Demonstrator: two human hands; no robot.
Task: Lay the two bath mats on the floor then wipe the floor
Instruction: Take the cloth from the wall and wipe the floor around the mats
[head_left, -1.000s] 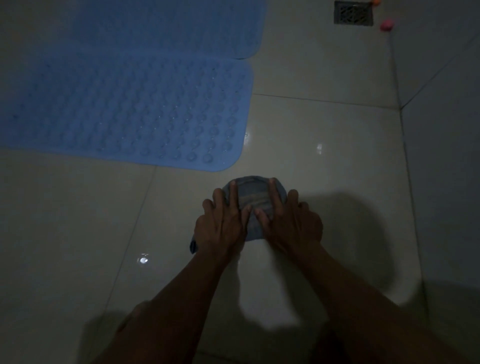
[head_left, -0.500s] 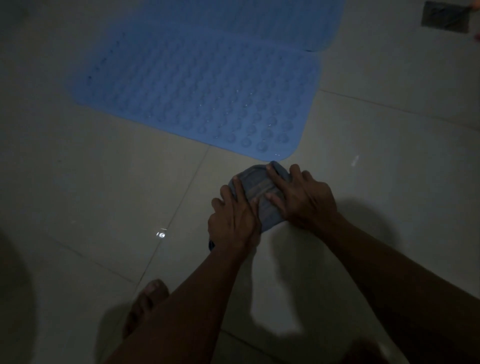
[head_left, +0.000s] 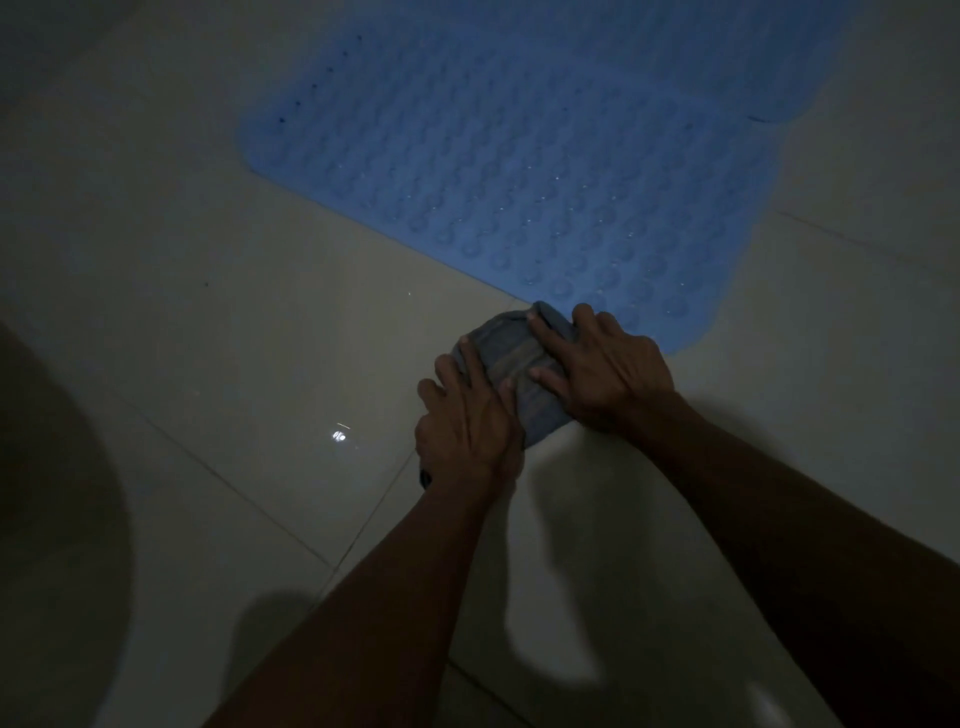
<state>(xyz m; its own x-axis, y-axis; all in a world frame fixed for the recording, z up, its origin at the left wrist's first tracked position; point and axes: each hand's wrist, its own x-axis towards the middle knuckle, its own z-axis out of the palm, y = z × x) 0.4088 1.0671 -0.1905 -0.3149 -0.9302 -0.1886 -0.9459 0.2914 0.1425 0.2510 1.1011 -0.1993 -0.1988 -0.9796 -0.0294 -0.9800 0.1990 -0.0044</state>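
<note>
A blue studded bath mat (head_left: 519, 171) lies flat on the pale tiled floor (head_left: 234, 338), reaching from the top middle down to the right. A second blue mat (head_left: 810, 62) lies beyond it at the top right, its edge against the first. A bunched grey-blue cloth (head_left: 511, 364) sits on the floor at the near mat's lower corner. My left hand (head_left: 467, 426) presses flat on the cloth's near side. My right hand (head_left: 597, 364) presses on its far right side, fingers spread, and touches the mat's edge. Most of the cloth is hidden under both hands.
The room is dim. Tile joints run diagonally across the floor (head_left: 363, 519). A dark rounded shadow (head_left: 52, 493) covers the left edge. A small light reflection (head_left: 338, 435) shows on the wet tile left of my hands.
The view has swung left and closer, so the mats now lie to the upper right. My hands have pushed the cloth forward to the mat's corner. The floor drain has left the view.
</note>
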